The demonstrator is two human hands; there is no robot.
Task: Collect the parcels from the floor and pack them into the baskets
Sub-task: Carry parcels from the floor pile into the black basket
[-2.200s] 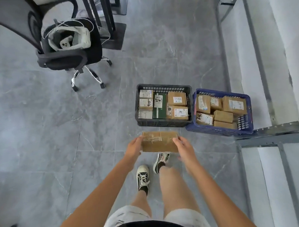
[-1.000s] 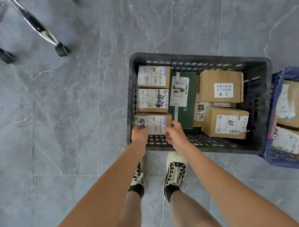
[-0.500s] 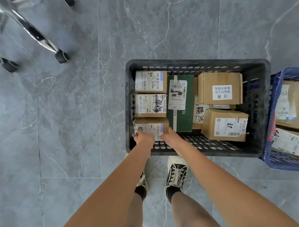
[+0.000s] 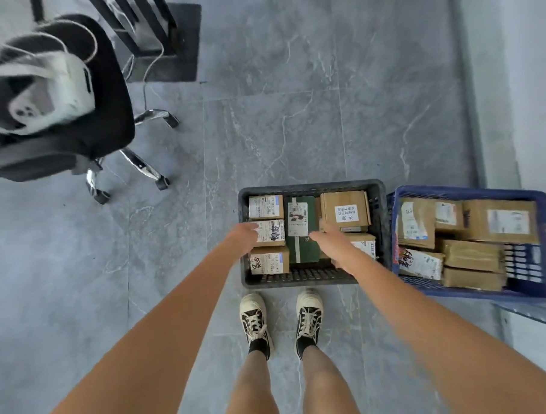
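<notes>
Black basket (image 4: 378,202): stands on the grey tiled floor (image 4: 293,127) just ahead of the person's shoes (image 4: 308,319).
- Left column, three small labelled cartons front to back: near carton (image 4: 269,259), middle carton (image 4: 271,232), far carton (image 4: 265,206).
- Centre: green flat parcel (image 4: 304,246) with a white label, lying lengthwise.
- 1 o'clock corner: brown box (image 4: 345,210) with a small white label, on top of other parcels.
- 4 o'clock corner: brown labelled box (image 4: 362,245), partly covered by the right wrist.

Blue basket (image 4: 545,245): at 3 o'clock of the black one, walls touching or nearly so. Holds several brown cartons, stacked and tilted; count unclear.

Hands: left hand (image 4: 243,234) over the black basket's left edge, fingers loosely extended, touching or just above the middle carton, holding nothing. Right hand (image 4: 328,239) over the basket's centre, fingers relaxed and pointing at the green flat parcel, holding nothing.

Other: black office chair (image 4: 83,121) at 10 o'clock, carrying a white headset (image 4: 50,88) with cords.
</notes>
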